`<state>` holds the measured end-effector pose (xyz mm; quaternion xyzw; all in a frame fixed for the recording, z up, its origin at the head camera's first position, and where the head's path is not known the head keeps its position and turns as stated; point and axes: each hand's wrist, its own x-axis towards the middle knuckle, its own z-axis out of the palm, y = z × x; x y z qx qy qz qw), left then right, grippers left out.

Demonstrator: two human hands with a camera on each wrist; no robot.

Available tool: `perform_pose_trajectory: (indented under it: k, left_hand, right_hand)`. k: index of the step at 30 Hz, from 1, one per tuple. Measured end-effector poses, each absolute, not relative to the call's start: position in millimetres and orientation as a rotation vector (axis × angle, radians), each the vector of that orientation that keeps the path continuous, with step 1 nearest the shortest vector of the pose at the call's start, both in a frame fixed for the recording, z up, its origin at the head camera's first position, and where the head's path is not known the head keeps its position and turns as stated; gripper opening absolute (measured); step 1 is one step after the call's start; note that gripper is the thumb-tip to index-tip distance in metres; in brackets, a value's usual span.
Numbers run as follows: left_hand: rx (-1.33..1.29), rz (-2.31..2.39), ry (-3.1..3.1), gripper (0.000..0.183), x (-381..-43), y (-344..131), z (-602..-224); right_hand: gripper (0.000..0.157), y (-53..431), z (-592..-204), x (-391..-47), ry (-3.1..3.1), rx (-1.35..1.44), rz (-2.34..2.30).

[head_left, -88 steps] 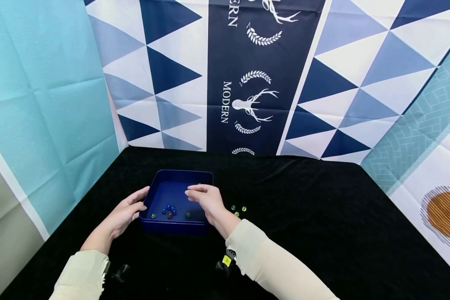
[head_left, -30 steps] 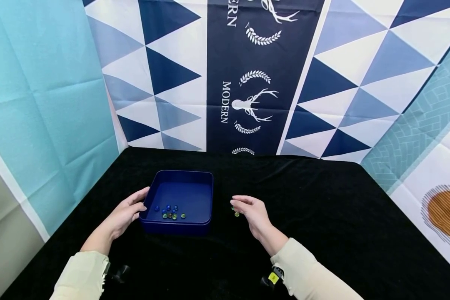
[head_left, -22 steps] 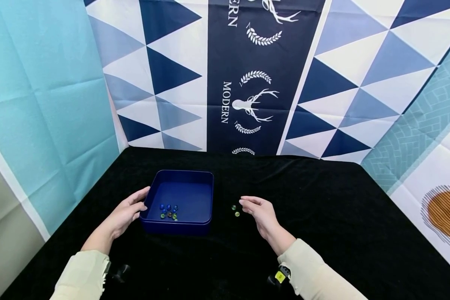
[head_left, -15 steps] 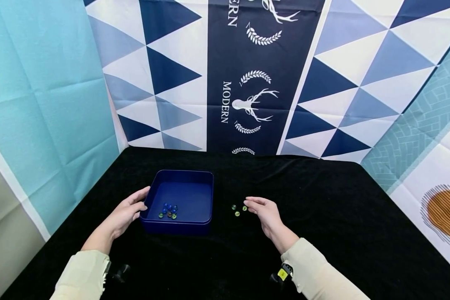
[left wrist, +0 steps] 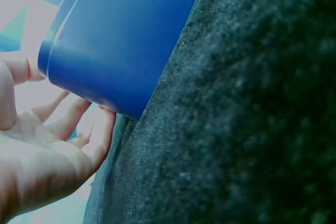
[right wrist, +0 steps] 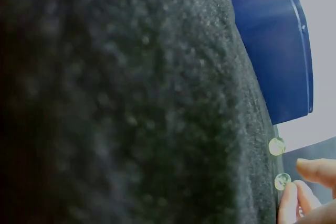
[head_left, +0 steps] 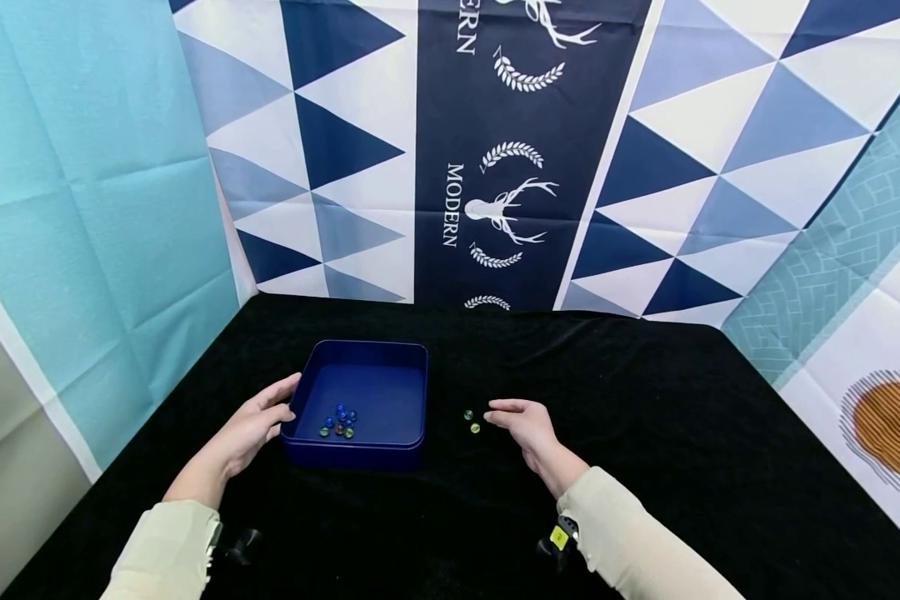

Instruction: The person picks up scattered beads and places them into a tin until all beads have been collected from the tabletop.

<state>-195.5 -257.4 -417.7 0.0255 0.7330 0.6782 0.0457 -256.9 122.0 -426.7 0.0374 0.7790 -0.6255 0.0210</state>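
My left hand (head_left: 253, 427) holds the left side of a square dark-blue box (head_left: 367, 379), its thumb at the rim and its fingertips against the outer wall (left wrist: 121, 45). Inside, toward the near edge, several blue glass marbles (head_left: 341, 409) lie beside a brown marble (head_left: 339, 429) and two green marbles (head_left: 348, 432). My right hand (head_left: 527, 427) is low over the cloth to the right of the box, thumb and fingers apart in the right wrist view. Left of its fingertips lie a green marble (head_left: 468, 414) and a yellow-green marble (head_left: 475, 428). A third marble is hidden by this hand.
Black cloth (head_left: 630, 417) covers the table. Patterned fabric (head_left: 495, 167) hangs behind it, with turquoise fabric (head_left: 97, 167) on the left. Each wrist carries a small black device, the right one with a yellow tag (head_left: 559, 537).
My right hand has moved from over the box to the marbles on its right, then lowered, covering the third one. Marbles in the box have rolled together. My left hand stays put.
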Motion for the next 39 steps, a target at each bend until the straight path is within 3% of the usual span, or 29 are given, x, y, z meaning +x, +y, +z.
perform_pose_trajectory:
  k: [18,39]
  left_hand:
    - [0.068,2.075,2.231,0.065,-195,-257,-415]
    - [0.065,2.077,2.221,0.066,-195,-257,-418]
  right_hand:
    - [0.016,122,-418,-261,2.615,-0.031,-1.592]
    - [0.035,125,-416,-260,2.045,0.171,-2.166]
